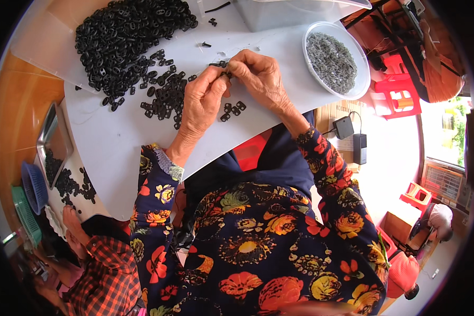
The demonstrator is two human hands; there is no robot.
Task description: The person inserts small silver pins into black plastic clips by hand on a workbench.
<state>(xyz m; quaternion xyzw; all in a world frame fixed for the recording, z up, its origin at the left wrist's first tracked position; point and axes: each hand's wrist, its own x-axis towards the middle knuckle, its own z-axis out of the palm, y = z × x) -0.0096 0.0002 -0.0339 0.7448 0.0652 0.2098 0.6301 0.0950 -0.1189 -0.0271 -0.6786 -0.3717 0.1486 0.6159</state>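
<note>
Over the white table, my two hands meet with their fingertips pressed close together. My left hand is closed in a pinch on a small black plastic piece, partly hidden by the fingers. Thumb and forefinger of my right hand are also pinched, touching the same spot; what they grip is too small to make out. Loose black two-holed plastic pieces lie just left of my left hand. A few more black pieces rest below my hands, near the table's front edge.
A large heap of black pieces fills the far left. At the right stands a round white tub of small clear-grey parts. Behind is a translucent bin. A person in a checked shirt sits lower left, beside a metal tray.
</note>
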